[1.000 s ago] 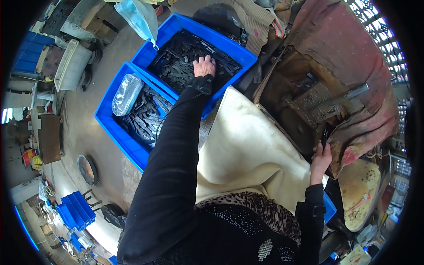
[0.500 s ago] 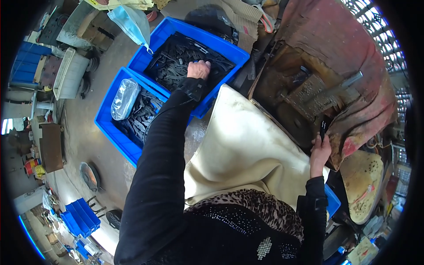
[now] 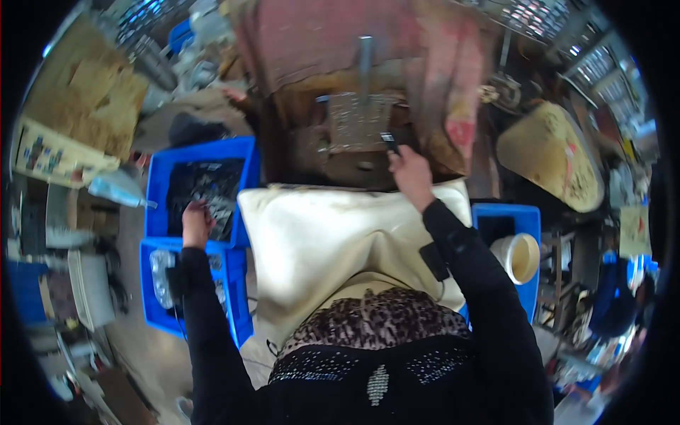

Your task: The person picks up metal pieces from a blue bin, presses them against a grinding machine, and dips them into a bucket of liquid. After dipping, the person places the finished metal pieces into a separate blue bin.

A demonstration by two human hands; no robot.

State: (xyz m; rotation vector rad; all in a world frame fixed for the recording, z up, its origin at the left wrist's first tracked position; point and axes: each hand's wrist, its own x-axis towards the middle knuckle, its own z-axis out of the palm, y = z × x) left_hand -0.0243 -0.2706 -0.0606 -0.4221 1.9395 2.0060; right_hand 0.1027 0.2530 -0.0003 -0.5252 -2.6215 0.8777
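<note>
My right hand (image 3: 411, 177) is closed on a small flat black piece (image 3: 389, 142) with pale marks at its tip. It holds the piece inside the mouth of a dirty hooded machine, close to a rough metal block (image 3: 358, 122). My left hand (image 3: 196, 225) is over the near part of the far blue bin (image 3: 242, 146), its fingers curled together. Blur hides whether anything is between them. Loose dark pieces (image 3: 191, 180) fill that bin. A cream sheet (image 3: 304, 219) spreads over my lap, up to the machine's edge.
Nearer on the left, a second blue bin (image 3: 243, 283) holds a clear plastic package (image 3: 163, 278). A blue face mask (image 3: 117, 188) hangs at the far left. To my right, a white bucket (image 3: 523, 258) stands in another blue bin (image 3: 489, 210). Red cloth (image 3: 312, 42) drapes the machine.
My view has swung from the left bins round to face the machine. My left hand has drawn back toward the bin's near side; my right hand still holds the black piece.
</note>
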